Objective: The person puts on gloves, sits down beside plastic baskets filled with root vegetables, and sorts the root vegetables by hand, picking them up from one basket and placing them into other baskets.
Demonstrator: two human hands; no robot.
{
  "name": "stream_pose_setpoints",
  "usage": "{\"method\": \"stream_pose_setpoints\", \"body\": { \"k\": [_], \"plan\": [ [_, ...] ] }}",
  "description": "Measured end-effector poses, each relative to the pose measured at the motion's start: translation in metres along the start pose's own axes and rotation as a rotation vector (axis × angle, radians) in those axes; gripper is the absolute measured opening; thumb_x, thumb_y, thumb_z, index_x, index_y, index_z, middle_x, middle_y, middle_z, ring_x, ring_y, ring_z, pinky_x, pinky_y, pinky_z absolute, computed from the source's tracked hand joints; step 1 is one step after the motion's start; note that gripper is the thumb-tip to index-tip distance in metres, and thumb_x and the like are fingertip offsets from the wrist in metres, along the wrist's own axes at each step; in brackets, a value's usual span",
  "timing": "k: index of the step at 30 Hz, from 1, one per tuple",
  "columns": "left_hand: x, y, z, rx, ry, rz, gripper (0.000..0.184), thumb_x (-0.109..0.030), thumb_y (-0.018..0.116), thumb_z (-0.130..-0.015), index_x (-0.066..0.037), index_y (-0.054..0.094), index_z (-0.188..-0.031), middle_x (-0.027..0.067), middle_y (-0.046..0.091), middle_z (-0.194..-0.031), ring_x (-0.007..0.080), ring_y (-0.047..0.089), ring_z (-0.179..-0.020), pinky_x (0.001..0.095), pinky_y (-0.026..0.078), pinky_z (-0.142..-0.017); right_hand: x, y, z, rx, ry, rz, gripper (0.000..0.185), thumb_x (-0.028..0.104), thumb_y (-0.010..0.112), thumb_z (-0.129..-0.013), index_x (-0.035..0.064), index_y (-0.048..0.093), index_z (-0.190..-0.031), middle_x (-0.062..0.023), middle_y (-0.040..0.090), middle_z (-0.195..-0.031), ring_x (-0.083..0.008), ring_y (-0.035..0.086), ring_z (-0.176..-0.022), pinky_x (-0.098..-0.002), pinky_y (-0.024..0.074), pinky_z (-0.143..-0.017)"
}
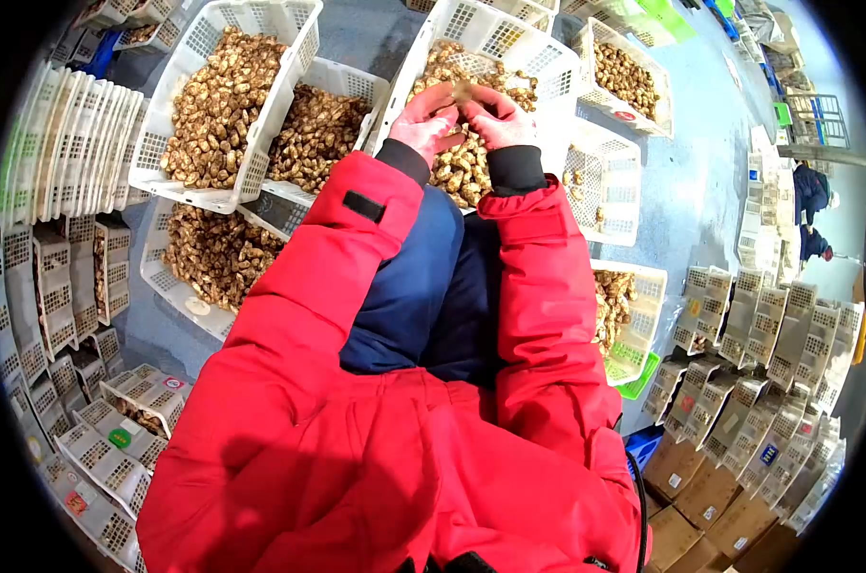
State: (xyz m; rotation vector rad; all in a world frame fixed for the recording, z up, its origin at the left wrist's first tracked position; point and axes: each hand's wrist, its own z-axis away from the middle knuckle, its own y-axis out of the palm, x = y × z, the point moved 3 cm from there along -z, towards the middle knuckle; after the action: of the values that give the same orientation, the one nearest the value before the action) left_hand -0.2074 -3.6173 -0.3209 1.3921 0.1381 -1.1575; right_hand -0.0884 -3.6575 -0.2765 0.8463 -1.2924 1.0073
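My left hand point(427, 120) and my right hand point(498, 118) meet above a white perforated crate point(553, 67) that holds brown, mushroom-like pieces point(462, 174). Between the fingertips of both hands is a small brown piece point(463, 93), blurred. Another brown piece point(448, 142) shows beside the left palm; whether it is held or lies below is hard to tell. The fingers of each hand are curled inward.
Filled white crates stand at the left point(209, 196) and upper right point(626, 76). A crate with few pieces point(612, 181) is right of the hands. Stacked crates line both sides. Two people point(811, 191) are at the far right.
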Motion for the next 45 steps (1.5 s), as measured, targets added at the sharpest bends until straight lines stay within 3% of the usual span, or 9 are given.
{"method": "stream_pose_setpoints", "body": {
  "k": [5, 13, 20, 26, 28, 33, 36, 39, 45],
  "plan": [
    [-0.003, -0.015, 0.004, 0.163, 0.037, 0.275, 0.044, -0.005, 0.047, -0.087, -0.006, 0.035, -0.129, 0.0134, 0.04, -0.129, 0.0301, 0.042, -0.116, 0.0521, 0.035, -0.096, -0.014, -0.022, -0.011, -0.084, -0.04, -0.267, 0.042, -0.002, 0.059, -0.076, -0.0036, 0.049, -0.117, -0.0124, 0.06, -0.103, -0.0164, 0.06, -0.09, -0.0247, 0.0484, -0.077],
    [-0.015, -0.016, 0.012, 0.297, 0.061, 0.454, 0.048, -0.015, 0.048, -0.09, -0.009, 0.029, -0.133, 0.0112, 0.027, -0.138, 0.0292, 0.02, -0.131, 0.0588, 0.03, -0.097, -0.025, -0.014, -0.013, 0.178, 0.035, -0.088, 0.045, 0.0, 0.061, -0.077, 0.0, 0.048, -0.12, -0.0079, 0.061, -0.1, -0.0113, 0.057, -0.084, -0.023, 0.0462, -0.074],
    [-0.011, -0.017, 0.01, 0.32, 0.018, 0.438, 0.045, -0.015, 0.044, -0.091, -0.012, 0.029, -0.133, 0.0094, 0.027, -0.139, 0.0268, 0.026, -0.128, 0.0557, 0.037, -0.092, -0.025, -0.002, -0.01, 0.279, 0.05, -0.006, 0.046, 0.001, 0.061, -0.077, -0.0004, 0.047, -0.121, -0.0069, 0.06, -0.105, -0.0114, 0.056, -0.092, -0.0229, 0.0455, -0.077],
    [-0.004, -0.021, 0.007, 0.271, 0.023, 0.539, 0.042, -0.014, 0.045, -0.091, -0.01, 0.033, -0.131, 0.0107, 0.03, -0.136, 0.0269, 0.026, -0.128, 0.058, 0.032, -0.096, -0.041, -0.008, -0.016, 0.298, 0.036, -0.013, 0.036, 0.016, 0.054, -0.087, 0.0049, 0.05, -0.122, 0.0007, 0.058, -0.105, -0.0071, 0.055, -0.086, -0.0219, 0.0451, -0.077],
    [-0.005, -0.021, 0.007, 0.244, 0.017, 0.564, 0.041, -0.013, 0.044, -0.091, -0.008, 0.034, -0.129, 0.0115, 0.031, -0.134, 0.0276, 0.026, -0.128, 0.059, 0.029, -0.098, -0.047, -0.009, -0.015, 0.308, 0.105, -0.306, 0.035, 0.016, 0.052, -0.088, 0.0055, 0.051, -0.121, 0.0005, 0.058, -0.104, -0.0085, 0.056, -0.086, -0.0246, 0.0475, -0.077],
    [-0.005, -0.02, 0.007, 0.225, 0.006, 0.581, 0.04, -0.013, 0.045, -0.09, -0.009, 0.036, -0.129, 0.0111, 0.032, -0.134, 0.0276, 0.026, -0.128, 0.0568, 0.03, -0.099, -0.044, -0.007, -0.013, 0.213, 0.254, -0.243, 0.041, 0.02, 0.059, -0.085, 0.0049, 0.049, -0.121, -0.0009, 0.059, -0.103, -0.011, 0.057, -0.087, -0.0266, 0.0495, -0.074],
    [-0.005, -0.019, 0.01, 0.21, -0.009, 0.556, 0.041, -0.011, 0.047, -0.089, -0.009, 0.036, -0.128, 0.0105, 0.033, -0.134, 0.0274, 0.028, -0.127, 0.0555, 0.032, -0.098, -0.045, -0.001, -0.017, 0.228, 0.157, -0.092, 0.049, 0.014, 0.064, -0.078, 0.0004, 0.048, -0.121, -0.0031, 0.06, -0.097, -0.0093, 0.056, -0.075, -0.0225, 0.0459, -0.062],
    [-0.002, -0.023, 0.008, 0.162, -0.018, 0.575, 0.039, -0.008, 0.048, -0.087, -0.007, 0.038, -0.125, 0.012, 0.034, -0.132, 0.0286, 0.028, -0.127, 0.0564, 0.029, -0.1, -0.046, -0.008, -0.021, 0.177, 0.191, -0.075, 0.037, 0.007, 0.06, -0.077, 0.0001, 0.055, -0.113, -0.0005, 0.061, -0.086, -0.0067, 0.053, -0.066, -0.0198, 0.0423, -0.059],
    [0.012, -0.057, -0.007, -0.065, 0.04, 0.516, 0.028, -0.003, 0.052, -0.083, -0.007, 0.05, -0.111, 0.012, 0.054, -0.111, 0.0263, 0.05, -0.105, 0.0437, 0.044, -0.087, -0.048, 0.009, -0.017, 0.296, 0.182, -0.189, 0.032, 0.012, 0.057, -0.084, 0.0021, 0.055, -0.114, 0.0, 0.061, -0.093, -0.0072, 0.055, -0.074, -0.0197, 0.0441, -0.065]
  ]
}}
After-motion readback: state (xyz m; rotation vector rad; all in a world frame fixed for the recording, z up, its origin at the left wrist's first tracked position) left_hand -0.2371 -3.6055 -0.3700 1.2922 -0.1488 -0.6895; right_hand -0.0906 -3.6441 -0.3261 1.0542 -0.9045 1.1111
